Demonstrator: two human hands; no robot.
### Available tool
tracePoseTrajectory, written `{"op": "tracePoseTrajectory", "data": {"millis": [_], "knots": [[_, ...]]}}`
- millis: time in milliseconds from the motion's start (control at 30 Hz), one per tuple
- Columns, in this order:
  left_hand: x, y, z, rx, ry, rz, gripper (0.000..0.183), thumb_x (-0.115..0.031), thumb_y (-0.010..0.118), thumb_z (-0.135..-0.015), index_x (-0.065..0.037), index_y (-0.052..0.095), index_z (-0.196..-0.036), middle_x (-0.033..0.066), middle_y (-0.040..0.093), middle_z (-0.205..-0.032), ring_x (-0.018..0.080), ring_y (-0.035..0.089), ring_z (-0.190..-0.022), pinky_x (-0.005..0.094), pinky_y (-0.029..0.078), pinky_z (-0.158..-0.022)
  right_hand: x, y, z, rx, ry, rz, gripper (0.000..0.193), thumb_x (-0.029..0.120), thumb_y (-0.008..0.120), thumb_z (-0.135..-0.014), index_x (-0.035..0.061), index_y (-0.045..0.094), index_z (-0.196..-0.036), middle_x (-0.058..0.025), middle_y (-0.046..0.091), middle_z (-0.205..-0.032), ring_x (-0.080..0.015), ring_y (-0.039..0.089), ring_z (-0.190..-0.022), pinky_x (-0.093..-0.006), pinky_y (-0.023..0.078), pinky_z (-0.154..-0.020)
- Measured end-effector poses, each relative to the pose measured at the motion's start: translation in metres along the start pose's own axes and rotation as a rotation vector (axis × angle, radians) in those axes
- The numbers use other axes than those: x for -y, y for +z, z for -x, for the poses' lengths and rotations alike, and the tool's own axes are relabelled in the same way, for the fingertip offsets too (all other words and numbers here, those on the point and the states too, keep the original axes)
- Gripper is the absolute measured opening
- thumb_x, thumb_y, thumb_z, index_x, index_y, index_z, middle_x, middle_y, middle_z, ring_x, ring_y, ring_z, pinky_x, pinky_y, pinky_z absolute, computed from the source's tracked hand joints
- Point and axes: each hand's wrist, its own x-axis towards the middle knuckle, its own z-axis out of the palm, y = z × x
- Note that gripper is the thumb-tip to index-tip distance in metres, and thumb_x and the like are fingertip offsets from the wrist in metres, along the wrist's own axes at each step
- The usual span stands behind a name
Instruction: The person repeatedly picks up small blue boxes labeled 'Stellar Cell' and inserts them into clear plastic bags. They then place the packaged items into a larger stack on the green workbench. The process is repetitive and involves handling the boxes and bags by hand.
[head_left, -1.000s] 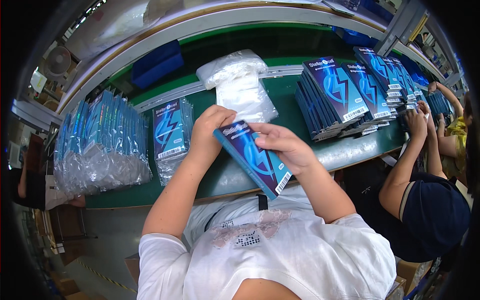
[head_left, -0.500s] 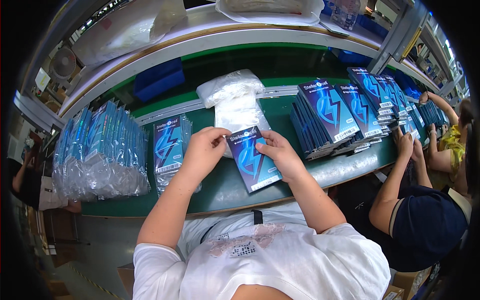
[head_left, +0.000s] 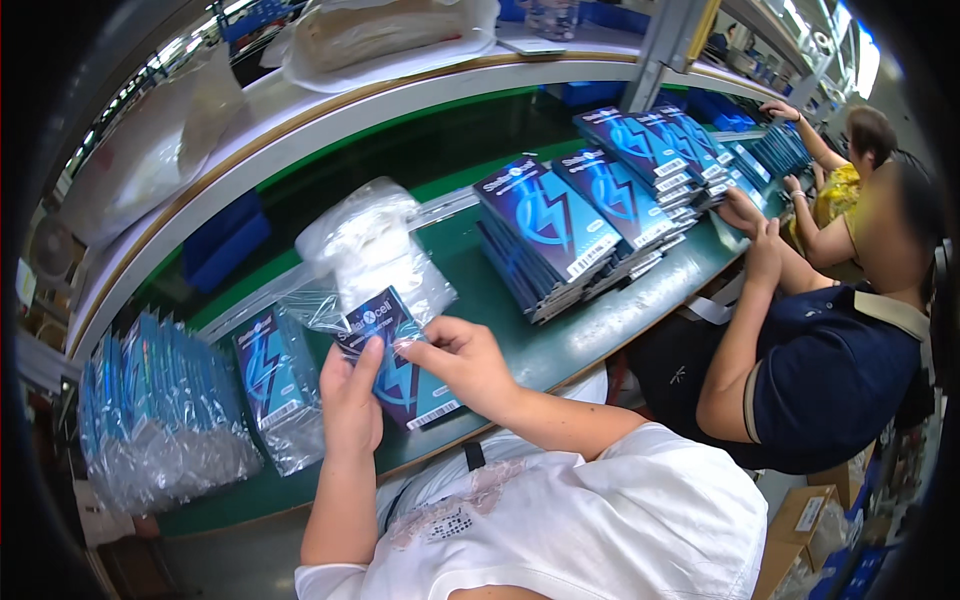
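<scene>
A flat dark-blue box (head_left: 418, 398) with a lightning-bolt print is held tilted in front of me. My left hand (head_left: 352, 400) grips its left edge, thumb on the front. At the upper right edge, my right hand (head_left: 468, 368) pinches the box with thumb and fingers. A clear plastic bag (head_left: 318, 308) stretches over the top end of the box, and the lower part stands outside it. Just beyond lies a pile of clear bags (head_left: 405, 285). To the left of my hands, a few bagged boxes (head_left: 262, 365) lie stacked.
A long row of bagged boxes (head_left: 165, 400) fills the table's left end. Stacks of unbagged boxes (head_left: 548, 225) stand to the right. Overhead runs a shelf (head_left: 560, 68) with trays and wrapped goods. A co-worker in a dark shirt (head_left: 810, 370) sits at my right, another person in yellow beyond.
My view has swung to the right. A clear bag is now over the box's top end. My left hand has come down from beside the box's top corner to grip its left side.
</scene>
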Motion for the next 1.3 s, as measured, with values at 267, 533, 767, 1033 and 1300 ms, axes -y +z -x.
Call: {"op": "tracePoseTrajectory", "data": {"millis": [267, 533, 767, 1033, 1300], "knots": [[-0.019, 0.002, 0.013, -0.035, -0.107, 0.091, 0.029, -0.011, 0.053, -0.093, 0.001, 0.051, -0.12, 0.0107, 0.061, -0.113, 0.0171, 0.061, -0.1, 0.033, 0.05, -0.088, 0.043, -0.012, -0.001, 0.333, -0.316, 0.483, 0.07, 0.004, 0.07, -0.076, 0.0045, 0.039, -0.139, -0.0139, 0.063, -0.101, -0.017, 0.063, -0.08, -0.0262, 0.051, -0.069], [-0.013, 0.004, 0.031, 0.446, -0.384, 0.206, 0.049, -0.035, 0.038, -0.1, 0.005, 0.043, -0.128, 0.021, 0.055, -0.123, 0.0338, 0.056, -0.113, 0.0503, 0.045, -0.097, 0.048, -0.008, 0.007, -0.152, -0.966, 0.365, 0.029, -0.011, 0.051, -0.073, -0.001, 0.06, -0.099, -0.014, 0.063, -0.094, -0.0248, 0.062, -0.081, -0.0341, 0.05, -0.07], [-0.024, -0.012, 0.028, 0.263, -0.491, 0.374, 0.058, -0.039, 0.041, -0.094, 0.007, 0.041, -0.129, 0.0233, 0.051, -0.126, 0.0324, 0.055, -0.112, 0.0448, 0.043, -0.096, 0.031, 0.029, 0.024, 0.666, -0.806, 0.481, 0.045, 0.011, 0.061, -0.081, 0.0044, 0.051, -0.124, -0.0143, 0.06, -0.091, -0.0329, 0.058, -0.085, -0.0401, 0.047, -0.071], [-0.067, -0.067, 0.023, -0.421, 0.503, -1.417, 0.064, -0.032, 0.059, -0.086, -0.01, 0.035, -0.141, 0.0234, 0.036, -0.137, 0.0366, 0.043, -0.122, 0.0454, 0.038, -0.098, 0.052, 0.001, 0.021, 0.524, -0.66, 0.409, 0.055, 0.011, 0.07, -0.076, -0.0008, 0.052, -0.127, -0.0128, 0.062, -0.098, -0.0215, 0.06, -0.083, -0.0303, 0.049, -0.07], [-0.053, -0.065, 0.026, -0.51, 0.107, -1.751, 0.072, -0.046, 0.06, -0.083, -0.01, 0.036, -0.14, 0.0302, 0.024, -0.143, 0.047, 0.035, -0.126, 0.0529, 0.032, -0.102, 0.084, -0.027, 0.014, 0.275, -0.752, 0.578, 0.031, 0.004, 0.064, -0.081, -0.0039, 0.062, -0.111, -0.0117, 0.062, -0.092, -0.0153, 0.06, -0.077, -0.0258, 0.048, -0.068]]}}
